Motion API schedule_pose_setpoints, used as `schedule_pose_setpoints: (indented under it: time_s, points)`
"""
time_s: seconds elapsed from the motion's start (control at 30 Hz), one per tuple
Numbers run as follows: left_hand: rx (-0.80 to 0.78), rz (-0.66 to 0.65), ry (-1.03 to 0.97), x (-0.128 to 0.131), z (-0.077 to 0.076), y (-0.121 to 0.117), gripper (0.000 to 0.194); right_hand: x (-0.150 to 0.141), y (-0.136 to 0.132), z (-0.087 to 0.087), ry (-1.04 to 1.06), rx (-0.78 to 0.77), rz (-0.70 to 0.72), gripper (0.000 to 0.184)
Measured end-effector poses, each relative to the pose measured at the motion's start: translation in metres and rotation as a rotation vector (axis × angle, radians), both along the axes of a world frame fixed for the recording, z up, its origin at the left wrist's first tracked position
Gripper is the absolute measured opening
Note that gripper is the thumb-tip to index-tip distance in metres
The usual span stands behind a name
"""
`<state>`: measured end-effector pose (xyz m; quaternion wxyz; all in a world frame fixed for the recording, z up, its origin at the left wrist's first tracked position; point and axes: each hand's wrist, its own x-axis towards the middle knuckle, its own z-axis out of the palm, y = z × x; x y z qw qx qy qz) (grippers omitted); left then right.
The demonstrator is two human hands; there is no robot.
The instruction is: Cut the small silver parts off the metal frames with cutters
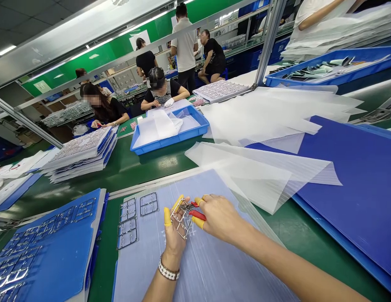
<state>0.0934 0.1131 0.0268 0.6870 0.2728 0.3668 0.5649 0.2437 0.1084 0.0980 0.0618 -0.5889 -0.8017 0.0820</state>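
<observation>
My left hand (pixel 175 242), with yellow finger cots, is closed on a shiny sprue frame (pixel 183 227) of small parts and holds it tilted above the film-covered sheet. My right hand (pixel 221 216), also in yellow finger cots, grips red-handled nippers (pixel 198 215). Their jaws are at the upper part of the sprue frame; whether they touch a runner cannot be made out. Left of my hands, several similar sprue frames (pixel 127 233) lie flat on the translucent film (pixel 145 268).
To the left, a blue sheet (pixel 64 251) carries rows of sprue frames. Crumpled white film (pixel 245 167) and blue sheets (pixel 349 201) lie to the right. A blue tray (pixel 170 140) with film stands beyond, near stacked sheets (pixel 85 153). Co-workers (pixel 165 90) sit across the green table.
</observation>
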Motion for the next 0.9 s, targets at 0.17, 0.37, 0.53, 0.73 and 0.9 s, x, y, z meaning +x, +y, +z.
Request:
schedule_pose_setpoints:
  time_s: [0.17,0.37,0.53,0.73,0.9]
  points:
    - [0.007,-0.007,0.014,-0.001,-0.006,0.0,0.057,0.0,0.0,0.003,-0.003,-0.012,0.003,0.031]
    - [0.012,-0.005,0.026,-0.001,-0.007,-0.001,0.058,-0.002,0.0,0.008,-0.02,-0.03,0.018,0.031]
    - [0.033,-0.005,-0.024,-0.003,0.004,0.002,0.058,0.003,-0.003,0.008,-0.012,0.02,0.011,0.032]
    - [-0.05,-0.016,-0.167,-0.01,0.012,0.012,0.064,0.013,-0.013,0.001,-0.032,-0.021,-0.033,0.031]
    - [-0.05,0.0,-0.185,-0.009,0.012,0.014,0.064,0.01,-0.015,-0.002,-0.02,-0.014,-0.019,0.028]
